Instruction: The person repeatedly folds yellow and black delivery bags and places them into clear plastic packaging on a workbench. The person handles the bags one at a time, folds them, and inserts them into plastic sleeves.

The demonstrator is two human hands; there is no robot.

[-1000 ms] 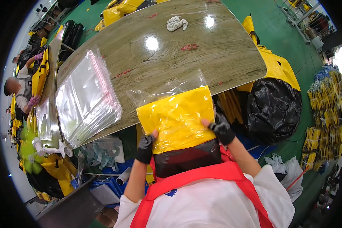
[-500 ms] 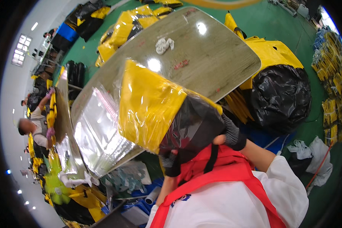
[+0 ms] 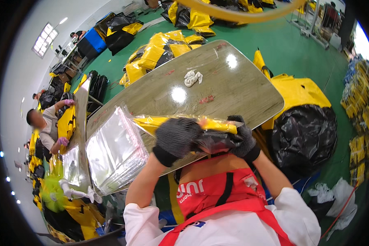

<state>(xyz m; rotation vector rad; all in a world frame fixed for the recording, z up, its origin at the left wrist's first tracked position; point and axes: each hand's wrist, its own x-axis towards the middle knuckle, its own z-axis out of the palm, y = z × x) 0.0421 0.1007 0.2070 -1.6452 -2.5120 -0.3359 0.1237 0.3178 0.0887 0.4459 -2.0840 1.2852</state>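
Observation:
A folded yellow-and-black sheet bundle [image 3: 219,137] in a clear plastic bag is held low at the table's near edge, tilted so that its yellow edge shows on top. My left hand [image 3: 178,137], in a dark grey knit glove, lies across its left part, the fingers bent over it. At the bundle's right end my right hand [image 3: 246,141], gloved the same way, grips the corner. Some fingertips are hidden by the bundle and the gloves. Just left of my left hand lies a stack of clear plastic bags [image 3: 115,153].
The wood-patterned table [image 3: 242,88] carries a crumpled white cloth [image 3: 192,78]. Beyond it lie bagged yellow bundles [image 3: 158,51]. To the right stands a big yellow-and-black bundle [image 3: 305,123]. A person [image 3: 49,127] handles a yellow piece at another table on the left. A green fan [image 3: 53,192] stands nearby.
The bagged bundle has swung down from raised and broad side showing to nearly edge-on. My left hand has moved from under its lower edge to its top. My right hand still holds the right end.

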